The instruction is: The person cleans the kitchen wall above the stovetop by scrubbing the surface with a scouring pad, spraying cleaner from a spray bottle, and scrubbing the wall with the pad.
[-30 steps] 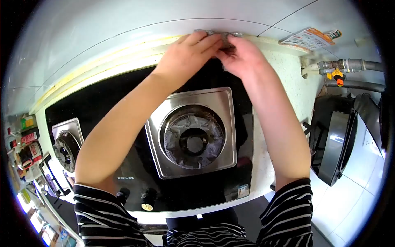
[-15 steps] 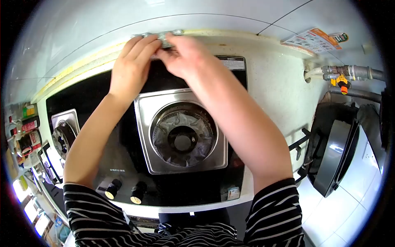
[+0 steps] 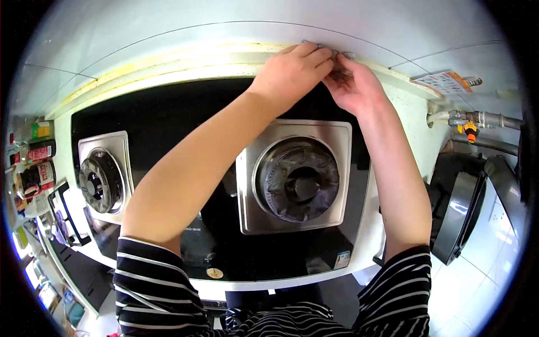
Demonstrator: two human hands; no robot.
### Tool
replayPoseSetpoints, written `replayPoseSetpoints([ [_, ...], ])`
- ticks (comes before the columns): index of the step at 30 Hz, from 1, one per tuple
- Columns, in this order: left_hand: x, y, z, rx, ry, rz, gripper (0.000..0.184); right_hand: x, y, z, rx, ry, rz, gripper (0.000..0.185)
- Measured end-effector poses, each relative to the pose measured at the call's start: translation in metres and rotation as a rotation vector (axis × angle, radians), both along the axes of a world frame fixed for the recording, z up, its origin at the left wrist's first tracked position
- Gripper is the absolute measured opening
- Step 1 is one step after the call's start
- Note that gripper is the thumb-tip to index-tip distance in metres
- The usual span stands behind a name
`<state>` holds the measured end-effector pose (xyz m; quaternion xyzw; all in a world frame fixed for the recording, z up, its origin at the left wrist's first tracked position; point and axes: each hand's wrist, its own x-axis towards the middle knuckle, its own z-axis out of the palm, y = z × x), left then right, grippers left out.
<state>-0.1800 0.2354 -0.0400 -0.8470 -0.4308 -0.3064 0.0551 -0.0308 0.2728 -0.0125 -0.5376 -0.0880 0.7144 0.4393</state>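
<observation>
At the back ledge [image 3: 224, 59], where the counter meets the tiled wall, both my hands are close together on a crinkled silvery piece [image 3: 345, 55] that looks like foil. My left hand [image 3: 300, 70] is closed over its left part, with the back of the hand facing me. Beside it, my right hand [image 3: 356, 87] pinches the piece with bent fingers. Much of the silvery piece is hidden behind my fingers. Below my hands is the black glass gas stove [image 3: 191, 106] with its large right burner [image 3: 300, 182].
A smaller burner [image 3: 101, 182] lies to the left. Bottles and jars [image 3: 36, 177] stand at the far left. On the right are a gas pipe with an orange valve [image 3: 470, 132] and a dark grey appliance [image 3: 455, 219]. A printed label [image 3: 446, 82] is on the wall.
Both hands have moved right along the back ledge with the silvery piece. The camera view has shifted, so the stove sits differently in the frame.
</observation>
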Motion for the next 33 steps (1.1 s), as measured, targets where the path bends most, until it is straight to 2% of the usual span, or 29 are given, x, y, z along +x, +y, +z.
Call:
replayPoseSetpoints([
  [4, -0.065, -0.014, 0.002, -0.05, -0.005, -0.013, 0.039, -0.057, -0.007, -0.007, 0.0, 0.069, 0.044, 0.017],
  [6, -0.103, -0.025, 0.005, -0.073, 0.011, 0.021, 0.045, -0.094, -0.008, -0.025, -0.075, 0.221, 0.017, 0.021],
  [7, -0.122, -0.03, 0.006, -0.043, 0.017, 0.038, 0.041, -0.115, -0.009, -0.04, 0.049, 0.096, 0.154, 0.024],
  [9, -0.156, -0.042, 0.014, -0.029, 0.036, 0.089, 0.041, -0.166, -0.02, -0.102, 0.638, -0.126, 0.266, 0.024],
  [11, -0.179, -0.053, 0.015, -0.035, 0.028, 0.157, 0.045, -0.194, -0.034, -0.067, 0.445, 0.01, 0.069, 0.022],
  [12, -0.181, -0.055, 0.014, -0.038, 0.021, 0.175, 0.044, -0.2, -0.041, 0.002, -0.212, 0.239, -0.089, 0.022],
  [13, -0.178, -0.055, 0.013, -0.034, 0.002, 0.191, 0.044, -0.201, -0.039, -0.001, -0.238, 0.249, -0.1, 0.02],
  [16, -0.158, -0.049, 0.008, -0.02, -0.071, 0.168, 0.044, -0.165, -0.049, -0.036, 0.918, -0.993, 0.66, 0.019],
  [17, -0.147, -0.047, 0.008, -0.017, -0.07, 0.148, 0.045, -0.154, -0.044, -0.049, 0.926, -0.855, 0.612, 0.019],
  [18, -0.135, -0.042, 0.004, -0.03, -0.093, 0.14, 0.046, -0.144, -0.035, -0.05, 0.583, -0.345, 0.429, 0.02],
  [19, -0.121, -0.037, -0.001, -0.049, -0.122, 0.145, 0.046, -0.133, -0.021, -0.043, 0.049, 0.19, 0.077, 0.021],
  [21, -0.092, -0.029, -0.004, -0.075, -0.155, 0.106, 0.043, -0.11, -0.017, -0.028, -0.104, 0.232, -0.118, 0.024],
  [22, -0.081, -0.028, -0.005, -0.062, -0.108, 0.115, 0.043, -0.105, -0.023, -0.01, -0.079, 0.122, -0.176, 0.017],
  [24, -0.068, -0.026, 0.0, -0.111, -0.103, 0.123, 0.041, -0.089, -0.02, -0.005, -0.063, 0.07, -0.11, 0.02],
  [26, -0.08, -0.025, 0.002, -0.077, -0.067, 0.04, 0.041, -0.093, -0.019, -0.004, -0.089, 0.061, -0.16, 0.019],
  [29, -0.112, -0.028, 0.005, -0.065, 0.01, -0.011, 0.042, -0.111, -0.021, -0.012, 0.011, -0.008, -0.054, 0.017],
  [33, -0.182, -0.044, 0.006, -0.068, 0.02, 0.05, 0.04, -0.181, -0.039, -0.02, 0.058, 0.163, 0.02, 0.017],
])
